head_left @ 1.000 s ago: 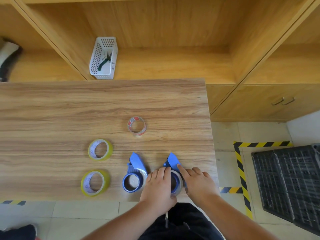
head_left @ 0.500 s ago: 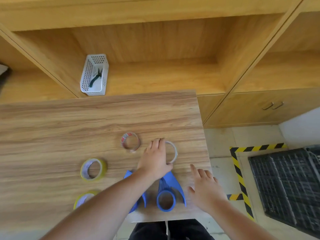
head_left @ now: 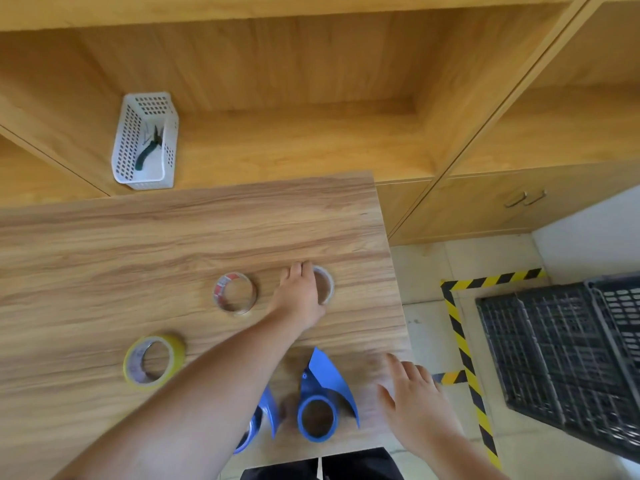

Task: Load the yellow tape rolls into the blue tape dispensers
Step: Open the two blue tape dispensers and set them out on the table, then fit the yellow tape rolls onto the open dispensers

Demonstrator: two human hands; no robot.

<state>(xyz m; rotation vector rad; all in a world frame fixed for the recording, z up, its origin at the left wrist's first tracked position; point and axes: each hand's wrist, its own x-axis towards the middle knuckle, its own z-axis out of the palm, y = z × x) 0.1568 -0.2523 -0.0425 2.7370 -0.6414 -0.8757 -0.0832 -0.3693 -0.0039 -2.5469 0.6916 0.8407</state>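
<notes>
My left hand (head_left: 298,295) reaches across the table, its fingers over the left rim of a pale empty tape core (head_left: 327,285) that lies flat on the wood. My right hand (head_left: 414,398) hovers open at the table's right edge, just right of a blue tape dispenser (head_left: 320,400) whose ring holds no roll. A second blue dispenser (head_left: 265,415) is mostly hidden under my left forearm. One yellow tape roll (head_left: 152,361) lies flat at the front left. No other yellow roll shows.
Another empty core with red print (head_left: 235,292) lies left of my left hand. A white perforated basket (head_left: 145,143) with pliers stands on the shelf behind the table (head_left: 138,244). A dark crate (head_left: 568,355) and hazard tape are on the floor to the right.
My left hand took the pale core out of the right dispenser and carried it to the far side of the table. My right hand let go of the dispenser and drew away to the right.
</notes>
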